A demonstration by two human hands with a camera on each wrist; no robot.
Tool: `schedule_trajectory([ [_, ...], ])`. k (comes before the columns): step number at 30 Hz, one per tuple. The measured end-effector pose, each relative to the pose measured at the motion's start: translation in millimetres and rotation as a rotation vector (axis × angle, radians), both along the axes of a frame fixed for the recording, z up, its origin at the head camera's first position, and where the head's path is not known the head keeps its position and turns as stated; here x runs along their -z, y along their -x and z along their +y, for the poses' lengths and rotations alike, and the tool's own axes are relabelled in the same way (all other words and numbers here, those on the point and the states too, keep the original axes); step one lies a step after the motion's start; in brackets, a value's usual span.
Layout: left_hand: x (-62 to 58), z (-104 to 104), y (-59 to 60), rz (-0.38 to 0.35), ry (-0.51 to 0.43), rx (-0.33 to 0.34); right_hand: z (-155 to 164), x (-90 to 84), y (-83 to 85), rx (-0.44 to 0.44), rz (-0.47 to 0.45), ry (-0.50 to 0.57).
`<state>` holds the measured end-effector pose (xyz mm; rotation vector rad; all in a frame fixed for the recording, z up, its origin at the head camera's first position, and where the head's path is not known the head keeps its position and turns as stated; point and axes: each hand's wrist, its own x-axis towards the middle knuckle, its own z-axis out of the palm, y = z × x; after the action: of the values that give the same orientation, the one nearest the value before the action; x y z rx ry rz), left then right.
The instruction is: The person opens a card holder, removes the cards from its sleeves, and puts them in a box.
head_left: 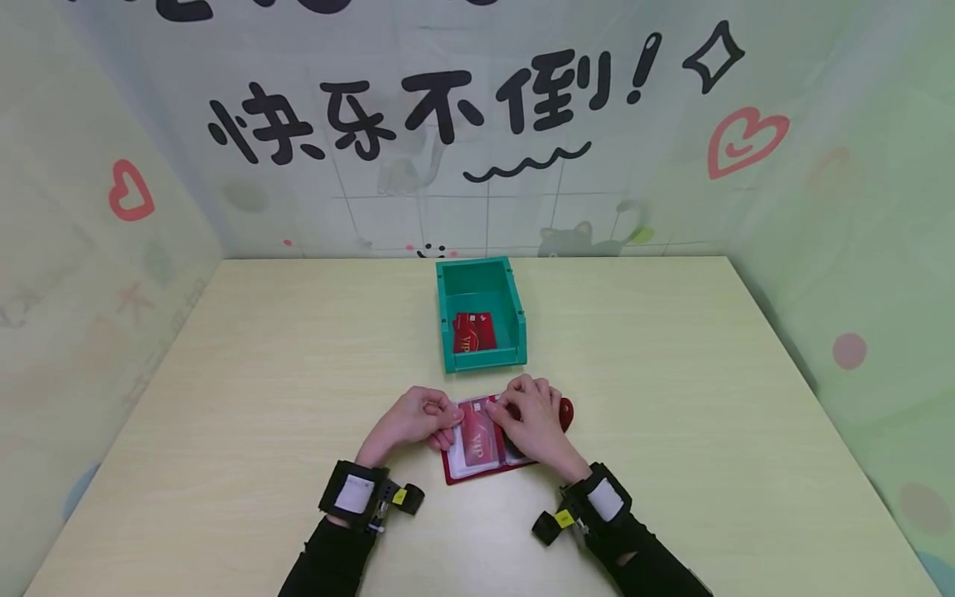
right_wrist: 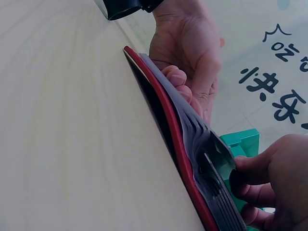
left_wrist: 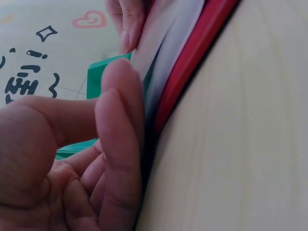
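Two hands on one red card holder [head_left: 481, 448], flat on pale wood-grain table [head_left: 671, 431]: left hand [head_left: 410, 419] pinches clear plastic sleeves' edge, right hand [head_left: 533, 419] grips a sleeve. One green rectangular plastic bin [head_left: 481, 319] holds one glossy red card [head_left: 473, 332].

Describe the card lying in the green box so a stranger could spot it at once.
On the pale wooden table, a green box stands just beyond the hands. The red card lies loose on its floor, unlike the card in the red holder.
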<state>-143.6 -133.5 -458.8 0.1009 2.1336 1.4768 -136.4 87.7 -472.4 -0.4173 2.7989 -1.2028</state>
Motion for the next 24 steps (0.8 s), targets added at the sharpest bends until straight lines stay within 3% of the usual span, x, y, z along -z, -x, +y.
schedule_trajectory([
  [13,-1.4,0,0.0,-0.019,0.025,-0.013,4,-4.2,0.4,-0.005,-0.005,0.008],
  [24,-2.4,0,-0.6,-0.021,0.03,-0.009,20,-15.3,9.9,-0.037,-0.109,0.007],
])
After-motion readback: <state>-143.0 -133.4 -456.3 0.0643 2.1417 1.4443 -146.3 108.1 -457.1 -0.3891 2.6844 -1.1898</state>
